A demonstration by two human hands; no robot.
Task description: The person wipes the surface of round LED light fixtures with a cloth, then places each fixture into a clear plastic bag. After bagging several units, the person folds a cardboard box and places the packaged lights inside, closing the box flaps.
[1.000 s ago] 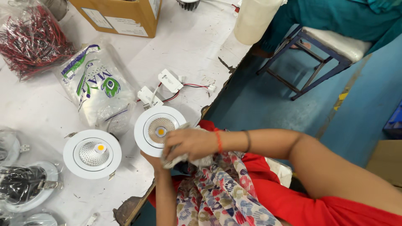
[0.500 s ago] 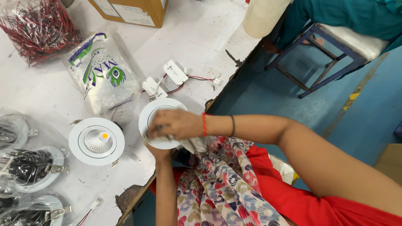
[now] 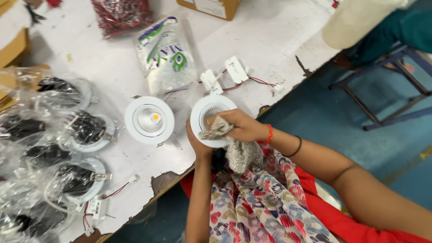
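A round white recessed light fixture (image 3: 201, 113) rests at the table's near edge. My left hand (image 3: 196, 143) grips its lower left rim from below. My right hand (image 3: 243, 127) presses a patterned cloth (image 3: 217, 129) onto the fixture's face; the cloth trails down to my lap. A second white round fixture (image 3: 149, 119) with a yellow LED centre lies just left of it, untouched. Two small white driver boxes (image 3: 222, 74) with red and black wires sit behind the held fixture.
Several bagged fixtures (image 3: 75, 131) are piled at the left. A printed plastic pouch (image 3: 167, 56), a bag of red parts (image 3: 120, 15) and a cardboard box (image 3: 210, 6) lie farther back. The table edge (image 3: 171, 180) is chipped. A stool frame (image 3: 387, 90) stands at right.
My right hand has slid the cloth across the fixture's face, from its lower edge up onto the centre. The view has shifted, bringing more bagged fixtures in at the left.
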